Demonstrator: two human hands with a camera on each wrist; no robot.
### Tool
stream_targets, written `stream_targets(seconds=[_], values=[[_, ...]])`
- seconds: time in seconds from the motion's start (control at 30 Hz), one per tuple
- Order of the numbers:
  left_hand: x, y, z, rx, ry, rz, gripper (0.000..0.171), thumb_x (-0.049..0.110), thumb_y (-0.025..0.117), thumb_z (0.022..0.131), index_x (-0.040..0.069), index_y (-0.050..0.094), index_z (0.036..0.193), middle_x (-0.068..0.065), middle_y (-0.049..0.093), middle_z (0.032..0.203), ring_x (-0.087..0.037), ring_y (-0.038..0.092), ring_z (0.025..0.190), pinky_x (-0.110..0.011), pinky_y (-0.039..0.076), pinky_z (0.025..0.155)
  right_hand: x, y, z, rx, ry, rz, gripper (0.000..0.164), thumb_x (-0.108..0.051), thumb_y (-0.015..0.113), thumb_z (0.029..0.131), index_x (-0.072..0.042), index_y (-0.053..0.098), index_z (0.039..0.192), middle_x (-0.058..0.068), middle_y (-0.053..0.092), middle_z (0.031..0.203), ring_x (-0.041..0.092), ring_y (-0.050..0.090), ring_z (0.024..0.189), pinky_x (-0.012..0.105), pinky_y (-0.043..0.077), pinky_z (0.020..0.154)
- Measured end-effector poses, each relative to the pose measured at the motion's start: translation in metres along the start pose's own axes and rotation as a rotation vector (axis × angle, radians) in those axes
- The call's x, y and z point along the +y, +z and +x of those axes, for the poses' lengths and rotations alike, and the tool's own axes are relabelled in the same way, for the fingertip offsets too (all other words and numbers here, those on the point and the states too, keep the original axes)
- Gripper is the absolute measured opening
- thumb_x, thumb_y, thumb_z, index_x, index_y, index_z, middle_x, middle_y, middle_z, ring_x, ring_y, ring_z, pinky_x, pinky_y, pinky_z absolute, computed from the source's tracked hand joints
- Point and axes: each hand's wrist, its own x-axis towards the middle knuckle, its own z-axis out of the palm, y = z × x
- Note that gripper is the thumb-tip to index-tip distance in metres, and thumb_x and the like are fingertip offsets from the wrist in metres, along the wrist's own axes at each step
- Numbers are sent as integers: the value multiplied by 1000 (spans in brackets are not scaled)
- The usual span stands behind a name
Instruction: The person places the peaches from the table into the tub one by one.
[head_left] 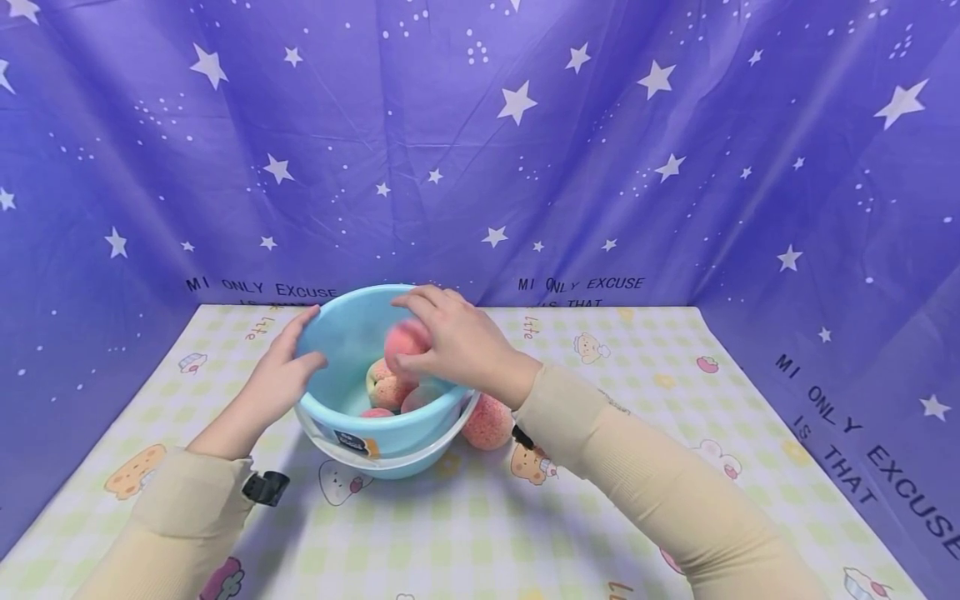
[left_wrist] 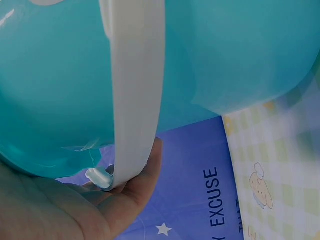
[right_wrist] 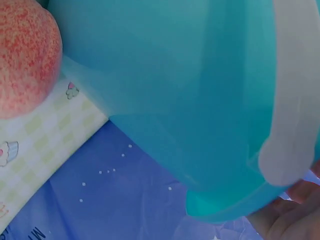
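A light blue bucket (head_left: 431,440) with a white handle (left_wrist: 137,85) stands on the table, several peaches (head_left: 388,390) inside it. My left hand (head_left: 277,375) grips the left side of its rim, thumb over the inside and fingers along the outside. In the left wrist view those fingers lie by the handle's end. Over the bucket's mouth, my right hand (head_left: 465,342) holds a reddish peach (head_left: 405,340), slightly blurred. The right wrist view hides that peach behind the bucket wall. Another peach (head_left: 487,422) lies on the table against the bucket's right side.
A checked tablecloth (head_left: 600,533) with cartoon prints covers the table. Behind and beside it hangs a purple curtain (head_left: 450,108) with white stars and lettering. Black straps show at both sleeve cuffs (head_left: 202,492).
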Motion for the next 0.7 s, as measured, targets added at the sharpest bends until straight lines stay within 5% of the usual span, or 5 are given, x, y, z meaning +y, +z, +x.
stream_targets(seconds=[0.2, 0.7], values=[[-1, 0, 1, -4, -4, 1, 80, 5, 48, 91, 2, 6, 159, -29, 10, 163, -53, 19, 145, -67, 20, 117, 2, -5, -2, -22, 19, -4, 71, -41, 75, 83, -18, 49, 145, 6, 51, 147, 28, 46, 137, 44, 40, 115], [0, 0, 0, -5, -5, -7, 80, 5, 48, 90, 3, 6, 159, -29, 10, 163, -53, 20, 145, -67, 20, 117, 7, -7, -14, -2, -1, -11, 67, -44, 74, 84, -17, 54, 141, 5, 55, 143, 28, 51, 132, 45, 44, 111]])
